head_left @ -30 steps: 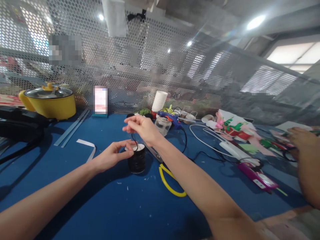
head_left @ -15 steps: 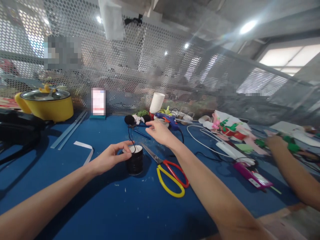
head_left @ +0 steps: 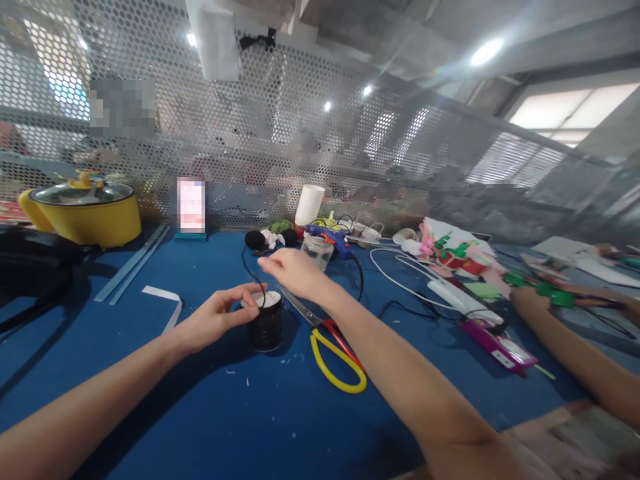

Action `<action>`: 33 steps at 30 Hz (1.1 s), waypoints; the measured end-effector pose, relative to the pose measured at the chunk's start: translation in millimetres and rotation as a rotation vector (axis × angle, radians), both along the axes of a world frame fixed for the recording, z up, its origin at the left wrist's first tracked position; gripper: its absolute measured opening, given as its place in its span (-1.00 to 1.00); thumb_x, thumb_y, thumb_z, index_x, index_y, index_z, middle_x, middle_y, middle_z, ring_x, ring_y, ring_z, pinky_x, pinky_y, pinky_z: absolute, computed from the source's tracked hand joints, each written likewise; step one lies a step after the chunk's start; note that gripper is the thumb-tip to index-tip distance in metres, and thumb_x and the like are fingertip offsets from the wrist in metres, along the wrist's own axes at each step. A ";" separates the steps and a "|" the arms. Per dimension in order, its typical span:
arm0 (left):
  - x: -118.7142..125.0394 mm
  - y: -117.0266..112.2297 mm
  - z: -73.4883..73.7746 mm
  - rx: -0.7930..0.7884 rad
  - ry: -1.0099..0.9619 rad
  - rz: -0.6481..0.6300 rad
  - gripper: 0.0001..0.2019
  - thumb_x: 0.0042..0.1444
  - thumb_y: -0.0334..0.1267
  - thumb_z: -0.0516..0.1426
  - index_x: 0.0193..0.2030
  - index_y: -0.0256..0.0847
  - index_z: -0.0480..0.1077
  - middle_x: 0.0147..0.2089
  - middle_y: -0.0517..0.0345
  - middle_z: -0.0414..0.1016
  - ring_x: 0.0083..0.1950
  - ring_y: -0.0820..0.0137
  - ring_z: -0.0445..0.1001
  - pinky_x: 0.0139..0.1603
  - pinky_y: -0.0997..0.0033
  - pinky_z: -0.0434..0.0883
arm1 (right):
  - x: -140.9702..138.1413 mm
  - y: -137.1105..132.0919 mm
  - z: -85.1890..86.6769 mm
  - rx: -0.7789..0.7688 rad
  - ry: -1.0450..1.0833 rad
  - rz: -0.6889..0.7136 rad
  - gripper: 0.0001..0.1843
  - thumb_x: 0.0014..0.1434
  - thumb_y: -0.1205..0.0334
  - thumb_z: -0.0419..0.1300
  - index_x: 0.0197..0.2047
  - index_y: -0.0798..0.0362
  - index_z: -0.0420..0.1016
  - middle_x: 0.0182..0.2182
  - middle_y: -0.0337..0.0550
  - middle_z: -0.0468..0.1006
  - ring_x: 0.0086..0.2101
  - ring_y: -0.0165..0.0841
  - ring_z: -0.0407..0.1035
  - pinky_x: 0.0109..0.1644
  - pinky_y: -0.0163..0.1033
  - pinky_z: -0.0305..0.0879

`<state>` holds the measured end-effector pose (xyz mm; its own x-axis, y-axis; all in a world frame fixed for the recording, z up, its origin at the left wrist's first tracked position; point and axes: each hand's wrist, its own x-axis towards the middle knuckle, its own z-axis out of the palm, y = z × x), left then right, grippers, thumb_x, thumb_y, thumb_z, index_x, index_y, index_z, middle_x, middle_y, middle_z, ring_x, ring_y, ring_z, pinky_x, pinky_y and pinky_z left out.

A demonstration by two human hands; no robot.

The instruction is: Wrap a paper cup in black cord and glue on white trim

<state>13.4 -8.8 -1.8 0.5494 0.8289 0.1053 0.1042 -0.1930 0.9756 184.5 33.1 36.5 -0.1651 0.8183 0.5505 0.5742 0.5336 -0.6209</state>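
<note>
Left hand (head_left: pixel 226 309) — black spool (head_left: pixel 267 329) against it

Scissors (head_left: pixel 315 322) and a glue gun (head_left: pixel 331 237) suggest a craft workshop

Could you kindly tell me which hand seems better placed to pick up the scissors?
Probably the right hand: it hangs near the scissors, while the left hand is at the black cylinder.

Black spool (head_left: pixel 267 329), seemingly rough-surfaced
</note>
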 end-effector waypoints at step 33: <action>2.8 1.6 -6.1 -0.063 -0.095 0.104 -0.81 -0.04 -0.16 0.16 -0.53 -0.20 0.31 0.24 -0.02 0.16 0.33 0.16 -0.10 0.23 0.08 -0.09 | 64.8 -63.4 2.8 -0.532 0.534 0.117 -0.81 -0.10 0.31 0.11 -0.34 0.17 0.41 -0.74 -0.37 0.31 -0.71 -0.55 0.15 -0.62 -0.41 0.12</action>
<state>16.2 -7.2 -7.9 0.4500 0.8876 0.0985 0.0269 -0.1237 0.9920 249.3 -30.3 39.2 -0.0896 0.9892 0.1160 0.0820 0.1234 -0.9890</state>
